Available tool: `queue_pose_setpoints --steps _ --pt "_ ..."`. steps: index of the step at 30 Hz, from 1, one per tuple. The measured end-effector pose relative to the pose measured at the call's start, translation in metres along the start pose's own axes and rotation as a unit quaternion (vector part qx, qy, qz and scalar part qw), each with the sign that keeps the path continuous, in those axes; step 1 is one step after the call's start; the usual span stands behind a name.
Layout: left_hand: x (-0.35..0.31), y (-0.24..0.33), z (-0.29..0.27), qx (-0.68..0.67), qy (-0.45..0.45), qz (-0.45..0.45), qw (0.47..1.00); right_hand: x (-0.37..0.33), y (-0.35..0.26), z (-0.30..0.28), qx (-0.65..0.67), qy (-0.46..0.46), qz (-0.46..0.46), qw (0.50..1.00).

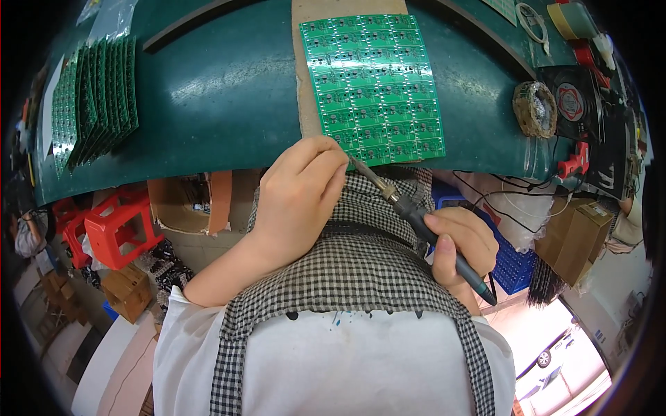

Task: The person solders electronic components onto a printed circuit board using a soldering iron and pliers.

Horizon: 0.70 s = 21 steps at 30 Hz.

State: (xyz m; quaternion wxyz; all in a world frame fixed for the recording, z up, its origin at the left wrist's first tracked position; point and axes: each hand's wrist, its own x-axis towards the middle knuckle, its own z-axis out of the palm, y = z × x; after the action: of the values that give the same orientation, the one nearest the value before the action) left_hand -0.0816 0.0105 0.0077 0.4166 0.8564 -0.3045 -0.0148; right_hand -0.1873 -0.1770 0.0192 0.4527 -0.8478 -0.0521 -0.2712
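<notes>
A green circuit board panel (pixel 378 90), divided into a grid of small identical boards, lies at the near edge of the table, partly over a tan strip of board (pixel 309 111). My right hand (pixel 461 246) grips a soldering iron (pixel 416 218) by its dark handle, and the iron's tip points up and left to the panel's near left corner. At that same corner my left hand (pixel 302 187) has its fingers closed in a pinch, close to the tip. Whatever sits between those fingertips is too small or hidden to name.
Many green circuit panels (pixel 97 100) stand in a row at the left of the table. Dark bars (pixel 194 24) lie farther back. At right are a taped ring-shaped holder (pixel 534 109), a black fan-like box (pixel 572 100) and a red tool (pixel 574 161). Red stools (pixel 121 225) stand below left.
</notes>
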Motion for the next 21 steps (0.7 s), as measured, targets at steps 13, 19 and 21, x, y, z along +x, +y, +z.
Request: queue_pose_setpoints --steps 13,19,21 --pt "-0.005 -0.002 -0.017 -0.106 0.072 -0.193 0.973 -0.028 0.026 -0.035 -0.200 0.226 0.006 0.953" --pt "-0.003 -0.011 -0.014 -0.140 0.063 -0.210 0.966 -0.017 0.062 -0.054 -0.269 0.321 -0.032 0.908" --pt "-0.003 -0.007 -0.013 -0.158 0.048 -0.207 0.964 -0.019 0.079 -0.068 -0.378 0.253 -0.012 0.891"
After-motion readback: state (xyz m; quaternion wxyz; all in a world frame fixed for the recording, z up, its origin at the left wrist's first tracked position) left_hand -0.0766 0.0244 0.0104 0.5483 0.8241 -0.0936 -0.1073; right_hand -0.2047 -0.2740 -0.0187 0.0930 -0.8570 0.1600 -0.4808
